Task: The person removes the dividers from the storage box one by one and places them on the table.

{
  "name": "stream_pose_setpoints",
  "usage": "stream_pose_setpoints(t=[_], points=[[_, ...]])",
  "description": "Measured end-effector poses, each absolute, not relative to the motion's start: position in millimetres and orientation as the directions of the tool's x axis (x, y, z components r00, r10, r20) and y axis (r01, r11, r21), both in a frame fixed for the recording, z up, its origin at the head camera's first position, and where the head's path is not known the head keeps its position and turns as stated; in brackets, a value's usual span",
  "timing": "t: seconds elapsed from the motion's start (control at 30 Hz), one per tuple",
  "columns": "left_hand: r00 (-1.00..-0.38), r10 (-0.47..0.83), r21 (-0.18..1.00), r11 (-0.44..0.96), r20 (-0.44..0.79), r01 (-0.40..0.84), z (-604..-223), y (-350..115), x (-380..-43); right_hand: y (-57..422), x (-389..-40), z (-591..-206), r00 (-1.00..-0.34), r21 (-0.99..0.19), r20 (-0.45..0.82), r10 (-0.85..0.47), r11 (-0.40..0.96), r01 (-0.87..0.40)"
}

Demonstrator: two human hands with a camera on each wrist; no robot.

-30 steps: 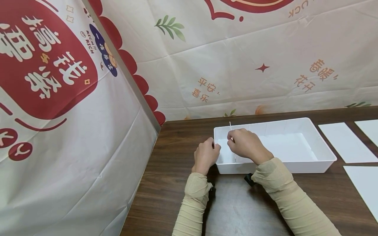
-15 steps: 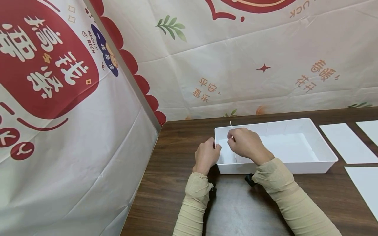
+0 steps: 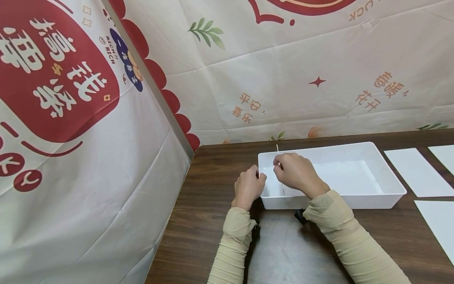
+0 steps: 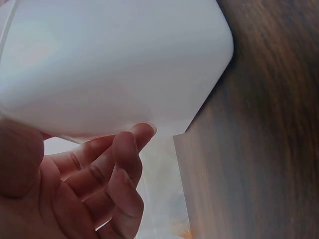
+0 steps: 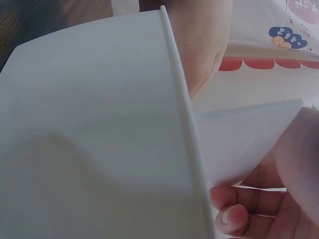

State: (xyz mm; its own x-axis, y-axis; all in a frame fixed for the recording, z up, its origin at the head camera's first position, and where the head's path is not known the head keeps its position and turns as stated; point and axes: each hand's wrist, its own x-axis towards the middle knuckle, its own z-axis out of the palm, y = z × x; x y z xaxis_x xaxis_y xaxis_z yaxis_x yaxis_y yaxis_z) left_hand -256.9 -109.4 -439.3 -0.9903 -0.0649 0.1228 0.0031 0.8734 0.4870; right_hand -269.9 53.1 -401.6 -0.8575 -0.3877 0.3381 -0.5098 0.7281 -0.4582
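Note:
A long white plastic storage box (image 3: 333,201) stands on the table, its open side up. At its left end wall, my left hand (image 3: 250,188) grips the rim, thumb on the inner side and the other fingers outside, as the left wrist view shows. Inside the left part of the box, my right hand (image 3: 295,172) pinches a thin white divider panel (image 5: 244,137) by its upper edge. Seen nearly edge-on from the head, the divider stands upright across the box's width, its far corner rising above the back rim. My right hand hides the middle of it.
Flat white rectangular panels (image 3: 418,172) lie on the dark wood table (image 3: 205,197) right of the box. A printed white cloth (image 3: 227,86) hangs behind the table, and another (image 3: 142,157) hangs along its left edge.
My right hand and the divider's far corner sit very slightly higher. The left hand keeps its grip on the rim, and the box has stayed in place.

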Motion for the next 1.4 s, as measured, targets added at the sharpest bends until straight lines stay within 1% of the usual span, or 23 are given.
stream_pose_setpoints(t=[0.5, 0.77, 1.4], points=[[-0.992, -0.069, 0.492, 0.871, 0.104, -0.008, -435.7, -109.5, -257.5, 54.6, -269.2, -396.0, -0.850, -0.453, 0.367, -0.378, 0.726, -0.518], [-0.991, -0.069, 0.489, 0.872, 0.117, -0.003, -436.0, -109.6, -254.9, 53.2, -267.9, -396.0, -0.859, -0.466, 0.354, -0.370, 0.727, -0.504], [-0.992, -0.063, 0.492, 0.871, 0.107, -0.002, -439.3, -109.8, -255.5, 55.6, -263.9, -390.1, -0.852, -0.458, 0.381, -0.359, 0.727, -0.511]])
